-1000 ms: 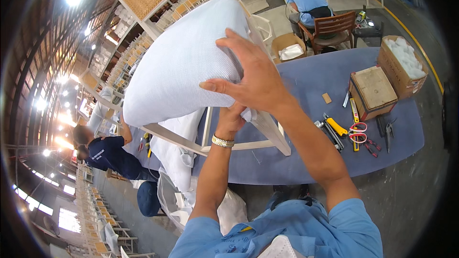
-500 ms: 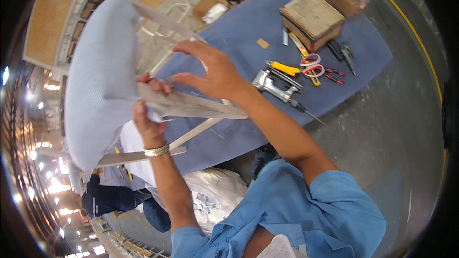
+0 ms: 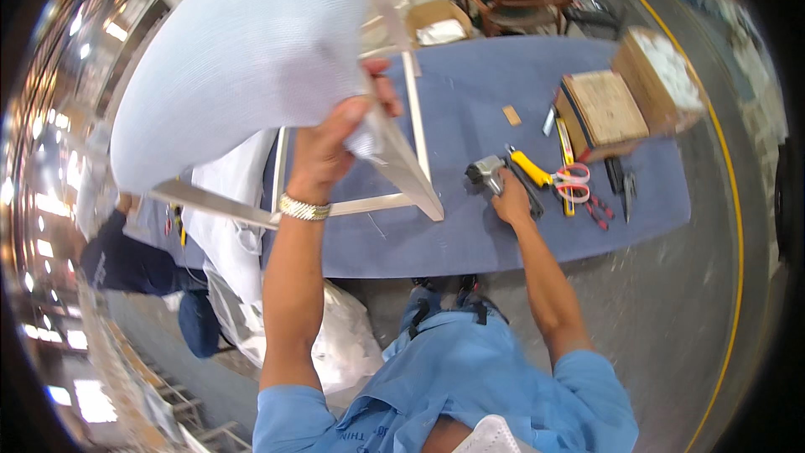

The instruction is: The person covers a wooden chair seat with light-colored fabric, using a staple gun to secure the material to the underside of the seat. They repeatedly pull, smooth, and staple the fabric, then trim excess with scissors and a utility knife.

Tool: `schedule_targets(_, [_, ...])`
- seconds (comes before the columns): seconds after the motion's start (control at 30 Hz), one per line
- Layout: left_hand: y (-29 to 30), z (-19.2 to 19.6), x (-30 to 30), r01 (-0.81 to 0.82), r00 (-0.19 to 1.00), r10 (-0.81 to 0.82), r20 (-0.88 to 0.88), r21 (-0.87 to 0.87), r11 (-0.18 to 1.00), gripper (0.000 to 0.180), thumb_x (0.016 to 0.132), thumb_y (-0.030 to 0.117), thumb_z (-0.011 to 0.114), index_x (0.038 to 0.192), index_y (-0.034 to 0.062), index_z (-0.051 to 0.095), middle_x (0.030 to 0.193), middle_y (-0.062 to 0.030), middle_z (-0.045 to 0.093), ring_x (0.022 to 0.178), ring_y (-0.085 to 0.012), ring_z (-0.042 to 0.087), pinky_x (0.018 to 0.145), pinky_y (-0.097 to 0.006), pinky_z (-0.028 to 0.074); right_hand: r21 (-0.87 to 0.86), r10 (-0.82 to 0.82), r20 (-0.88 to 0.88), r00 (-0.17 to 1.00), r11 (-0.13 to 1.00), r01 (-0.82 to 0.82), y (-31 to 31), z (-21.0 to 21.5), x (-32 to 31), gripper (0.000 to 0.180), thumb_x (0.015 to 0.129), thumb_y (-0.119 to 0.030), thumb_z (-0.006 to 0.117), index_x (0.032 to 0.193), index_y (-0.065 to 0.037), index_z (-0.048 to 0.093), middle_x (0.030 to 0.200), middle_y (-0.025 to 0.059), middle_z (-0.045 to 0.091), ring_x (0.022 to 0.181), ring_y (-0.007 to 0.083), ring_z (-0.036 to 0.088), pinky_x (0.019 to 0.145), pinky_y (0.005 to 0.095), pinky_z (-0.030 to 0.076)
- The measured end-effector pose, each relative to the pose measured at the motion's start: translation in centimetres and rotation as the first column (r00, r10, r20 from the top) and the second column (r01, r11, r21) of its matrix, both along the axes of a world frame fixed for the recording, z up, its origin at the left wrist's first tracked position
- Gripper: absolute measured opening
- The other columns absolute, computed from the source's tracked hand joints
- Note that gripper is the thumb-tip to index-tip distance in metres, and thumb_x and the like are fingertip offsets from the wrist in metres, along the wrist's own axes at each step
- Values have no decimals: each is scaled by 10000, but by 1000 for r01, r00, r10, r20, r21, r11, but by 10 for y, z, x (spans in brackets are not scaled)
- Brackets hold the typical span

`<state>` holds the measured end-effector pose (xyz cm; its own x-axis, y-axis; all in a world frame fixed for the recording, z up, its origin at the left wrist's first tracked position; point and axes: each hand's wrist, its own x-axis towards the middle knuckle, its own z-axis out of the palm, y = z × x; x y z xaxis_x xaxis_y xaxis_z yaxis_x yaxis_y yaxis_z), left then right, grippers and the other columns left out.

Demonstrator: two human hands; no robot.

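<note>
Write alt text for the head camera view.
A left hand holds up a white padded chair seat on its frame, while the right hand grasps a staple gun on a blue table beside scissors.

Left hand (image 3: 335,147) raised, fingers curled in a closed grip; right hand (image 3: 510,201) outstretched, palm down.

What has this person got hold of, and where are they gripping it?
The left hand grips a white chair, raised off the table, at the seat's edge beside the frame. The right hand rests on a staple gun on the table, around its handle.
</note>
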<state>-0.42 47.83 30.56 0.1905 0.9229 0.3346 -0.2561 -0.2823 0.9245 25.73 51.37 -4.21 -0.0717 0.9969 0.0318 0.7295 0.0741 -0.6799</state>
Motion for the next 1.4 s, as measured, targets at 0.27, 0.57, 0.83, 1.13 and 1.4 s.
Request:
schedule_targets(0.27, [-5, -3, -3, -120, 992, 121, -35, 31, 992, 395, 873, 183, 760, 1178, -44, 655, 965, -75, 705, 890, -123, 649, 862, -281, 511, -9, 42, -792, 609, 997, -80, -78, 201, -1, 279, 884, -64, 718, 1092, 71, 589, 936, 97, 679, 765, 122, 645, 649, 257, 517])
schedule_targets(0.57, [-10, 4, -3, -148, 977, 163, -136, 111, 983, 409, 879, 201, 755, 1208, -16, 645, 987, -63, 695, 882, -121, 646, 796, -272, 523, 382, 343, -765, 546, 923, -45, -153, 332, -67, 353, 884, 99, 633, 1224, 74, 542, 1076, 127, 683, 762, 127, 651, 673, 276, 539])
schedule_targets(0.83, [1, -13, -10, -153, 960, 169, -221, 88, 984, 367, 895, 71, 702, 1243, -24, 635, 1171, -75, 682, 1035, -140, 638, 910, -291, 528, 610, 427, -470, 773, 789, -65, -145, 320, -98, 479, 904, 121, 553, 1348, 56, 386, 1168, 196, 646, 640, 106, 556, 532, 254, 477])
schedule_targets(1.13, [6, -26, -12, -163, 845, 378, -378, 490, 856, 237, 885, 263, 724, 1046, 89, 735, 965, -68, 726, 883, -199, 684, 797, -336, 525, 459, 224, -563, 796, 885, 75, -164, 344, -123, 437, 909, 108, 559, 1325, 63, 430, 1137, 168, 671, 633, 101, 553, 532, 255, 470])
schedule_targets(1.4, [10, -29, -12, -114, 731, 558, -392, 736, 667, 173, 875, 278, 697, 1036, 246, 753, 1005, -8, 719, 922, -223, 681, 787, -361, 519, 312, 64, -633, 772, 933, 179, -172, 356, -139, 379, 927, 91, 532, 1299, 31, 495, 1111, 128, 656, 621, 109, 547, 532, 275, 473])
